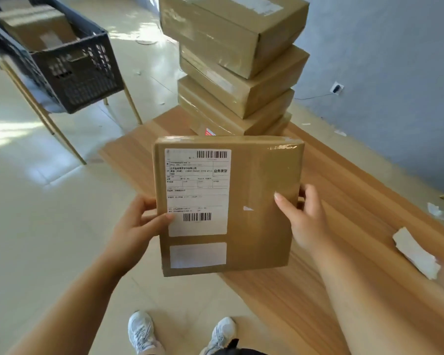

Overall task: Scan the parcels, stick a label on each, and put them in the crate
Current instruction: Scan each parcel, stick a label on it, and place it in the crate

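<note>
I hold a flat brown parcel [259,201] up in front of me over the near end of the wooden table. A white shipping label [197,192] with two barcodes covers its upper left, and a smaller blank white label [198,254] sits below it. My left hand [136,226] grips the parcel's left edge, thumb on the shipping label. My right hand [305,216] grips the right edge, thumb on the front face. The dark plastic crate [87,73] stands at the upper left with one brown parcel [36,26] inside.
A stack of several brown parcels [239,65] rises on the far part of the wooden table [344,226]. A strip of white backing paper [415,252] lies on the table at right. The crate rests on a stand with thin legs [62,139]. Paper scraps dot the floor.
</note>
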The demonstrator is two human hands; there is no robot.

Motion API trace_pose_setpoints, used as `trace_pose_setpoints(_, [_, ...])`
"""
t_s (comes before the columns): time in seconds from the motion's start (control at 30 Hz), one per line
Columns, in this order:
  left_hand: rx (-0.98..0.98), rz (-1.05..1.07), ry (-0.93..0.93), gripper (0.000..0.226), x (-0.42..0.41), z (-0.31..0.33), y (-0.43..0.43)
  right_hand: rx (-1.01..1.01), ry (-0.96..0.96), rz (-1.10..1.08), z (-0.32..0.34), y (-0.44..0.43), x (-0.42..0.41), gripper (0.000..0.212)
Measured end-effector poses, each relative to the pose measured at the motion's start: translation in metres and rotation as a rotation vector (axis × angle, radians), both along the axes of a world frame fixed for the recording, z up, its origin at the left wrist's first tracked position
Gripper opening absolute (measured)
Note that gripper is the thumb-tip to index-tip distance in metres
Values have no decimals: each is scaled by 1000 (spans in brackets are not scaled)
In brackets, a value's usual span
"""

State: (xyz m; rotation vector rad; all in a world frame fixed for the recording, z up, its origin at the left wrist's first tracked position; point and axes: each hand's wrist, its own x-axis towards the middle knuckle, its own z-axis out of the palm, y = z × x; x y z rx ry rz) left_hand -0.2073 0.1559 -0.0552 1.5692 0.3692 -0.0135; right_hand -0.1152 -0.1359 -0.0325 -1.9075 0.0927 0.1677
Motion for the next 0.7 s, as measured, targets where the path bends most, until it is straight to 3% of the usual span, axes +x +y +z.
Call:
trace_pose_setpoints(0.13, [28,126,10,51,-23,7,83,20,-9,141,5,96,10,39])
trace_pose_setpoints(0.43, [83,343,32,29,-53,16,254,-77,-6,369,4,300,32,41])
trace_pose_setpoints(0.7, [174,453,70,30,-6,15,363,-164,-26,458,8,427,99,41])
